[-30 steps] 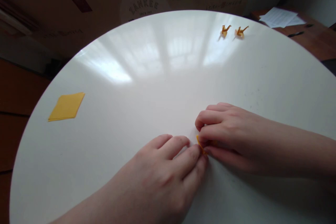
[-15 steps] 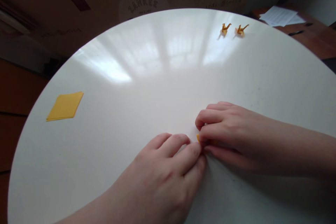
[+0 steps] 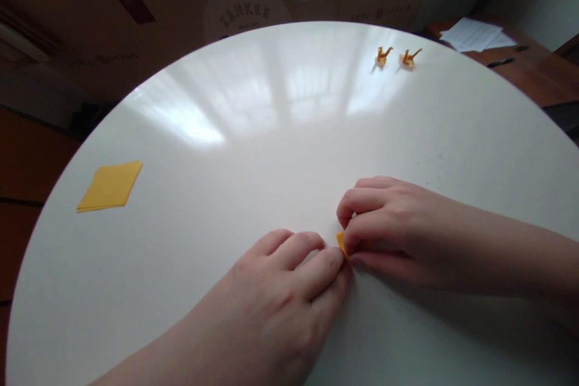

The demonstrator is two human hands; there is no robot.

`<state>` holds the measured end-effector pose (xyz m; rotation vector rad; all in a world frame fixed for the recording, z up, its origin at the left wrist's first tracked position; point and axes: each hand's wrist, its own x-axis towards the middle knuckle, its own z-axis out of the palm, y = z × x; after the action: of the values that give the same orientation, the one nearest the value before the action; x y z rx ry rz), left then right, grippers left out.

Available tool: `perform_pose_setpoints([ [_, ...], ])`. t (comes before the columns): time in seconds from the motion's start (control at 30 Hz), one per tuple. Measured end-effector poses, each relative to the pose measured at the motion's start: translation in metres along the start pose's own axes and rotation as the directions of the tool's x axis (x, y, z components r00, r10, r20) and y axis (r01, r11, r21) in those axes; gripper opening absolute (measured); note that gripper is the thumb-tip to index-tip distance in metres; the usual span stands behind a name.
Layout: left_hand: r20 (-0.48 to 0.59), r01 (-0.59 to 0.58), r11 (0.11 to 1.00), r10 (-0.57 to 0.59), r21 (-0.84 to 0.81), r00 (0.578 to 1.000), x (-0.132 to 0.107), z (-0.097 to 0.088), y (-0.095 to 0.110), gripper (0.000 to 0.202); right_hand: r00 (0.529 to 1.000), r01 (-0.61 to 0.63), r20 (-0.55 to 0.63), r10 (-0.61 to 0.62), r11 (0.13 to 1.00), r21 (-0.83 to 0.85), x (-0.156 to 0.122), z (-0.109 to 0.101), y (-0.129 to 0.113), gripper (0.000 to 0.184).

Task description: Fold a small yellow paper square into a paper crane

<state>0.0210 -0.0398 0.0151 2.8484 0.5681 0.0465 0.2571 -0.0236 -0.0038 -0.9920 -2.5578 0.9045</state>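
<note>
Near the front of the white round table (image 3: pixel 253 187), a small piece of yellow paper (image 3: pixel 341 241) is mostly hidden under my fingers. My right hand (image 3: pixel 389 223) pinches it from the right between thumb and bent index finger. From the left, my left hand (image 3: pixel 294 289) has its thumb and index fingertips closed at the paper's near left edge. Its other fingers curl toward the tabletop. The fingertips of both hands almost meet. How the paper is folded cannot be made out.
Two folded orange paper cranes, one (image 3: pixel 382 58) beside the other (image 3: pixel 408 59), stand at the table's far right. A stack of yellow paper squares (image 3: pixel 111 186) lies on the left. Behind are a large cardboard box (image 3: pixel 181 6) and a brown surface with white printed sheets (image 3: pixel 473 34).
The view has tilted slightly. A little more of the yellow paper shows between my hands, as the left fingertips have shifted slightly left. Both hands keep their grip.
</note>
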Motion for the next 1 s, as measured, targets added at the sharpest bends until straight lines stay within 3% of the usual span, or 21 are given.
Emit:
perform_pose_setpoints([
  [0.23,-0.027,-0.008,0.998,0.01,0.055,1.0,-0.002,0.002,0.002,0.038,0.998,0.007,-0.069,-0.006,1.0,0.01,-0.004,-0.004,0.006,0.003],
  [0.37,-0.04,-0.048,0.997,0.05,0.055,0.998,-0.003,0.004,0.001,0.041,0.997,-0.005,-0.083,0.003,1.0,-0.023,-0.008,-0.007,0.013,0.007],
  [1.0,0.01,-0.028,0.998,0.027,0.051,1.0,-0.006,0.008,-0.002,0.049,0.997,-0.006,-0.08,0.007,1.0,0.016,-0.006,-0.007,0.017,0.009],
])
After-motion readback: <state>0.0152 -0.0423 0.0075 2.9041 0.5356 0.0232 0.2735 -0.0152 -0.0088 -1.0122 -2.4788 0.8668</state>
